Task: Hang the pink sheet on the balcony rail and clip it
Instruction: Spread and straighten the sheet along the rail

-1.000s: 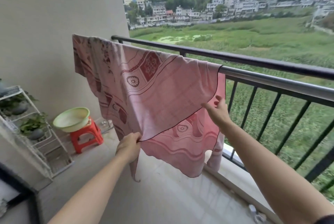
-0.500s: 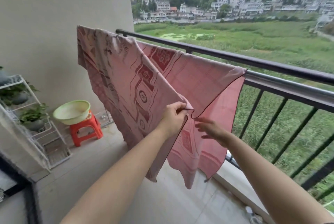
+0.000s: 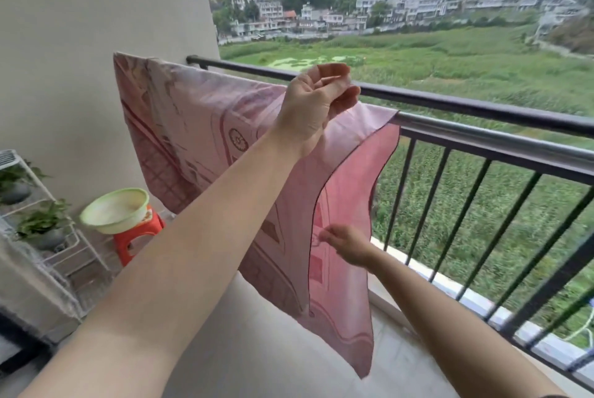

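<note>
The pink patterned sheet point(image 3: 199, 121) hangs over the balcony rail point(image 3: 482, 140), from the wall at the left to about the rail's middle. My left hand point(image 3: 316, 102) is raised to rail height, its curled fingers holding the sheet's folded top edge over the rail. Lower down, my right hand point(image 3: 347, 245) pinches the dark-trimmed side edge of the hanging part; it is blurred. A long corner of the sheet dangles toward the floor. No clip shows in either hand.
A pale green basin point(image 3: 115, 209) sits on a red stool point(image 3: 138, 237) by the wall at the left. A white wire rack point(image 3: 64, 246) with potted plants stands further left. Dark vertical bars point(image 3: 430, 198) run under the rail.
My left hand lifted the sheet's edge from waist height up onto the rail. My right hand dropped lower and took the hanging side edge. The sheet now lies flatter over the rail.
</note>
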Available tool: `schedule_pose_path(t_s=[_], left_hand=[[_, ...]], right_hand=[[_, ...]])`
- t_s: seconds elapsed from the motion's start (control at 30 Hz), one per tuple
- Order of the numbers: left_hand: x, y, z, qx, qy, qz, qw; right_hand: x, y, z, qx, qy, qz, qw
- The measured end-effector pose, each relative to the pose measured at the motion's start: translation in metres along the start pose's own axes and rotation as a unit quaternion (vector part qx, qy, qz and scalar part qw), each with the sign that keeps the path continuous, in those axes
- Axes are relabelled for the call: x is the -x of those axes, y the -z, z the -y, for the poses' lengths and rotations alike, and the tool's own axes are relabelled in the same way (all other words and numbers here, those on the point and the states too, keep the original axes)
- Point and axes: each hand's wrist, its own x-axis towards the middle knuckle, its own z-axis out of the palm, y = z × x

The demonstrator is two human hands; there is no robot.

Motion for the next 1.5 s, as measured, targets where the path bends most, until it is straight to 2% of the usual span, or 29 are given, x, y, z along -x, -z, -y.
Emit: schedule_pose_path(t_s=[0.07,0.17,0.23,0.33,0.5,0.63,0.73,0.8,0.87,0.93,1.0,1.07,1.13,1.2,1.3,1.33,1.4,1.5], left_hand=[[-0.001,-0.003,0.000,-0.058,-0.019,0.004,0.998],[0.003,0.004,0.015,-0.241,-0.026,-0.019,0.970],[0.011,0.019,0.034,-0.360,-0.005,-0.043,0.932],[0.025,0.055,0.063,-0.511,0.027,-0.052,0.858],[0.048,0.102,0.104,-0.565,0.123,-0.061,0.814],[0.065,0.124,0.128,-0.586,0.162,-0.067,0.791],[0.074,0.132,0.143,-0.608,0.185,-0.038,0.771],[0.077,0.132,0.150,-0.620,0.196,-0.008,0.759],[0.078,0.127,0.157,-0.632,0.203,0.008,0.748],[0.074,0.115,0.164,-0.630,0.217,-0.004,0.745],[0.068,0.101,0.169,-0.631,0.192,-0.019,0.751],[0.063,0.089,0.171,-0.628,0.085,-0.039,0.773],[0.059,0.080,0.169,-0.588,-0.019,-0.105,0.802],[0.059,0.076,0.163,-0.543,-0.042,-0.181,0.819],[0.065,0.080,0.148,-0.536,-0.046,-0.230,0.811],[0.069,0.081,0.143,-0.540,-0.056,-0.228,0.809],[0.079,0.076,0.134,-0.538,-0.087,-0.213,0.811],[0.090,0.055,0.127,-0.509,-0.106,-0.184,0.834]], right_hand=[[0.006,0.009,-0.004,-0.058,-0.036,-0.003,0.998],[0.016,0.019,-0.012,-0.034,-0.054,-0.009,0.998],[0.020,0.024,-0.017,-0.030,-0.060,-0.036,0.997],[0.020,0.037,-0.021,-0.037,-0.073,-0.062,0.995],[0.002,0.067,-0.013,-0.024,-0.078,-0.147,0.986],[-0.020,0.091,0.016,-0.089,-0.030,-0.213,0.972],[-0.033,0.096,0.043,-0.138,0.019,-0.251,0.958],[-0.034,0.090,0.055,-0.199,0.030,-0.232,0.952],[-0.023,0.082,0.065,-0.256,0.052,-0.159,0.952],[-0.005,0.081,0.071,-0.271,0.079,-0.106,0.954],[0.012,0.088,0.075,-0.249,0.101,-0.092,0.959],[0.026,0.100,0.077,-0.225,0.114,-0.079,0.964],[0.033,0.110,0.073,-0.200,0.111,-0.064,0.971],[0.032,0.116,0.062,-0.166,0.091,-0.110,0.976],[0.021,0.122,0.040,-0.088,0.002,-0.310,0.947],[0.018,0.125,0.034,-0.098,-0.026,-0.347,0.932],[0.011,0.131,0.022,-0.140,-0.062,-0.340,0.928],[0.006,0.137,0.015,-0.133,-0.067,-0.280,0.948]])
